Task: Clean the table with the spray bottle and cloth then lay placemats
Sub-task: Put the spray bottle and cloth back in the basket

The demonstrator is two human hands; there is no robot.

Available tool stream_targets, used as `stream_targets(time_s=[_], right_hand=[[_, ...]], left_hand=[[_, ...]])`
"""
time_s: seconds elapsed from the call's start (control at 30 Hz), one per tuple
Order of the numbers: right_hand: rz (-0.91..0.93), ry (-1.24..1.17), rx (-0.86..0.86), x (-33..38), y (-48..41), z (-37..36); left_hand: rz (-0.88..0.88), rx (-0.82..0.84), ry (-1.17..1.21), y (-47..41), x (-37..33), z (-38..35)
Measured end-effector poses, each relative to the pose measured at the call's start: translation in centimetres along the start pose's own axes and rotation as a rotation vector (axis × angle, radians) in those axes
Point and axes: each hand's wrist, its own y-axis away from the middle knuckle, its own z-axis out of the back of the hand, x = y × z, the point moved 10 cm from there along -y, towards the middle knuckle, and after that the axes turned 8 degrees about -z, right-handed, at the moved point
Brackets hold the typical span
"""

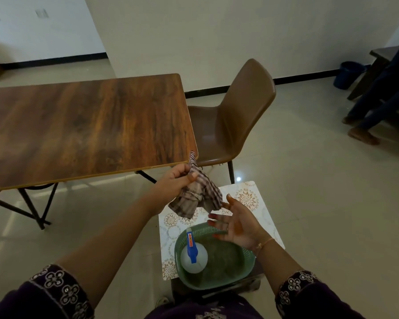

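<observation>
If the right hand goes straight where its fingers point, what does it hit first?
Probably the checkered cloth hanging from the left hand; the right hand points at its lower edge, depth unclear.

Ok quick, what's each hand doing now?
Left hand: gripping the checked cloth.
Right hand: open, holding nothing.

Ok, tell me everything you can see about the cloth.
The cloth is a thin woven fabric, checked in brown and off-white, crumpled and hanging in loose folds. The left hand grips its upper part, one corner poking up in front of the table edge. It hangs above the patterned placemat. The right hand is open just below its lower corner; whether they touch cannot be told.
</observation>
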Motion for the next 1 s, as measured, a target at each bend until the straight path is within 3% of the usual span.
stream_targets(time_s=[0.13, 0.27, 0.53, 0.73, 1.0], right_hand=[[0.131, -0.144, -0.007, 2.1, 0.0, 0.0], [0.173, -0.141, -0.02, 3.9, 0.4, 0.0], [0.052, -0.203, 0.179, 3.1, 0.7, -3.7], [0.213, -0.278, 0.079, 5.6, 0.6, -1.1], [0.287, 0.302, -0.108, 8.4, 2.3, 1.0]], left_hand=[[0.059, -0.018, 0.123, 0.3, 0.1, -0.1], [0.122, -0.071, 0.23, 0.9, 0.7, 0.3], [0.207, -0.147, 0.433, 1.8, 1.3, -0.4], [0.221, -0.161, 0.43, 1.8, 2.2, 0.4], [0.205, -0.307, 0.051, 2.3, 7.5, 2.3]])
